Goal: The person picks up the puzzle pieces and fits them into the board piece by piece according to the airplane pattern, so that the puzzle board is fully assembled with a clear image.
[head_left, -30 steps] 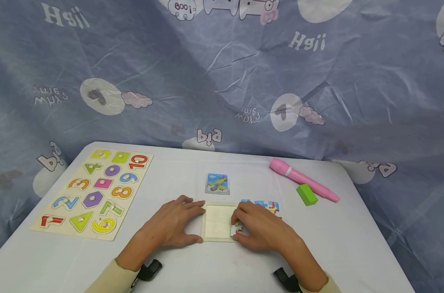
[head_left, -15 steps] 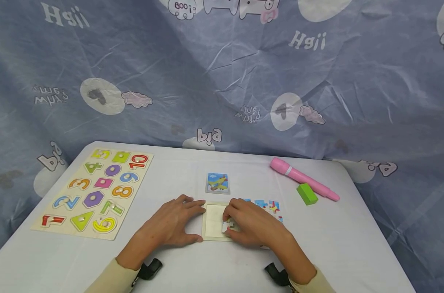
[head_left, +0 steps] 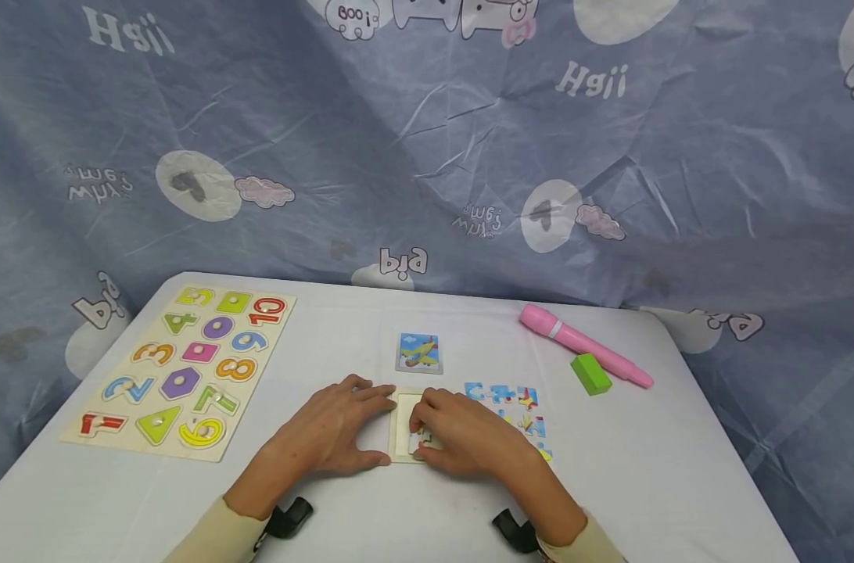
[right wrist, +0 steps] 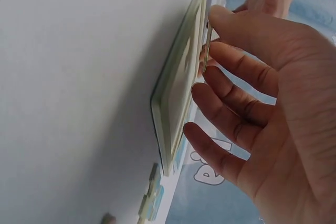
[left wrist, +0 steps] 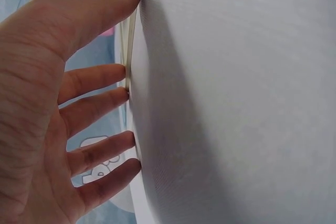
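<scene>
A shallow square wooden puzzle tray [head_left: 403,446] lies on the white table. My left hand [head_left: 328,430] rests at its left side, fingers spread, thumb and fingertips against the edge; the left wrist view shows those fingertips [left wrist: 122,72] along the rim. My right hand [head_left: 469,434] pinches a small jigsaw piece [head_left: 417,442] between thumb and fingers, low over the tray's left part. Edge-on, the thin piece [right wrist: 206,59] shows above the tray [right wrist: 181,77] in the right wrist view. My right hand hides most of the tray's right half in the head view.
Several loose jigsaw pieces [head_left: 529,397] lie right of the tray, partly behind my right hand. A small airplane picture [head_left: 419,353] lies beyond the tray. A number-and-shape board [head_left: 127,442] is at left; a pink marker-shaped object [head_left: 589,344] and green block [head_left: 590,374] at right.
My right hand has moved left with the jigsaw piece, from the tray's right edge to its left part, uncovering more loose pieces. My left hand has stayed put.
</scene>
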`<state>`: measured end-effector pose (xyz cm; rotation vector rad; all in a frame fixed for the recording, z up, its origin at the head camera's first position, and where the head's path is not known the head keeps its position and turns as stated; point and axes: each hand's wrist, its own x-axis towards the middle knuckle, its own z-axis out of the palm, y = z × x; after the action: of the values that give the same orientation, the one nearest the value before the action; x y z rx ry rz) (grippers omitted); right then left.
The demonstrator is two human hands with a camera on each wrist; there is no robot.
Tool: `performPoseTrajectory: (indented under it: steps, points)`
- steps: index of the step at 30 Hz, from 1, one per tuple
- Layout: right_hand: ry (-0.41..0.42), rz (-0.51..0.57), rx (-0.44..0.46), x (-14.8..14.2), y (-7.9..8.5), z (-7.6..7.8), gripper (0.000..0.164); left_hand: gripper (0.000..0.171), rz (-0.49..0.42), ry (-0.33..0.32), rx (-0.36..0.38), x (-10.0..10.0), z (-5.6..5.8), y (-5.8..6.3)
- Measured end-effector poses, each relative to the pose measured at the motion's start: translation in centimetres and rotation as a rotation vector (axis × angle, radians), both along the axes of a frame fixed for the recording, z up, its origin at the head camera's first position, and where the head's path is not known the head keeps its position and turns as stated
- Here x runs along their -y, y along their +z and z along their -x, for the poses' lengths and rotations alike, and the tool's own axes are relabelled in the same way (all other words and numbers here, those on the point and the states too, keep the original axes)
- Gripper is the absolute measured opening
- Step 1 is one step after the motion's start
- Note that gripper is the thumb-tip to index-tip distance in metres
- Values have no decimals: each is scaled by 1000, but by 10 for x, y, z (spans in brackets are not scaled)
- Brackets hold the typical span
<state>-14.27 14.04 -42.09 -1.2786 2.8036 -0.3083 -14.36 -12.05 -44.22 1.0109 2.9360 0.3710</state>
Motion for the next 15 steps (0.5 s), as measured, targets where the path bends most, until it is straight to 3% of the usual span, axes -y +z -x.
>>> performPoseTrajectory:
  steps: [15]
  points:
    - [37,-33,-25,13,-6,2,22,71,-3,-9,3,1,0,0]
